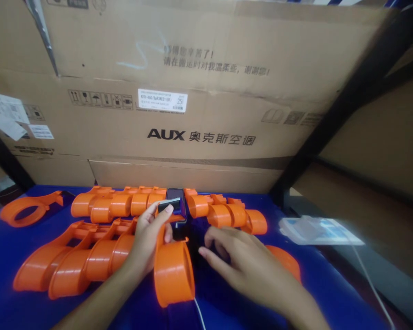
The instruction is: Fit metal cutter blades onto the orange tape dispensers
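My left hand is closed on the handle of an orange plastic ring-shaped part, whose wide ring hangs below the fingers. Under the left thumb is a small black piece with a pale toothed edge, lying at the top of that handle. My right hand hovers to the right of the ring, fingers bent and thumb apart from them, with nothing visible in it. Dark material, too shadowed to make out, lies between the hands. Behind the left hand stands a dark device with a screen, partly covered.
Several more orange ring parts stand in rows to the left and behind on the blue surface. One lies at far left. A large cardboard sheet closes off the back. A clear plastic case sits right, beside a black post.
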`<state>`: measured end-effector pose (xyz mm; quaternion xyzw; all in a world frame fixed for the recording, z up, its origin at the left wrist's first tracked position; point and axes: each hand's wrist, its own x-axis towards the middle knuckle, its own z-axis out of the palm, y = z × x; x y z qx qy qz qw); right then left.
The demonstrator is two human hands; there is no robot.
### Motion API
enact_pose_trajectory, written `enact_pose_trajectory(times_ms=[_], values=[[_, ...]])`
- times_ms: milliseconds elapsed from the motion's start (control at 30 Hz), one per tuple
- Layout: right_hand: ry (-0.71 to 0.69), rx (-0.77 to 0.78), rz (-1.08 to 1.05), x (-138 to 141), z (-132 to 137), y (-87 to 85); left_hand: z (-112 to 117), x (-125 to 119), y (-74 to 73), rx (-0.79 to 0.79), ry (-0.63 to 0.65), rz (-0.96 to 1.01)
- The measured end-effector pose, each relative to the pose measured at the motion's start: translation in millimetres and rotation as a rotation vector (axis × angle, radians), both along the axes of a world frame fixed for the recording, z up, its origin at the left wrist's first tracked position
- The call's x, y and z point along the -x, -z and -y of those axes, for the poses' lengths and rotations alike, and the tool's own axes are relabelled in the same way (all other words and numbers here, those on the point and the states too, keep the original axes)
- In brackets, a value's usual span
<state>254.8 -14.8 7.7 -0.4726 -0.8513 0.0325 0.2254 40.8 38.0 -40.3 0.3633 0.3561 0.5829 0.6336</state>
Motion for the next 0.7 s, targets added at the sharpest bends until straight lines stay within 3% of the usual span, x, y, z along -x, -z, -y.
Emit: enact_pose_trajectory(times_ms=[233,400,700], values=[[-0.065,0.066,-0.222,23.1,-27.2,-12.6,3.8,-2.4,-4.0,-0.045,-0.024,-0.039],[-0.123,0.077,-0.338,31.9,-39.4,-8.4,2.0,-1.8,-5.5,-0.065,-0.039,-0.061],[0.023,-0.283,-0.352,46.7,-48.1,23.6,2.5,-4.6,-2.9,-0.076,-0.048,-0.048]])
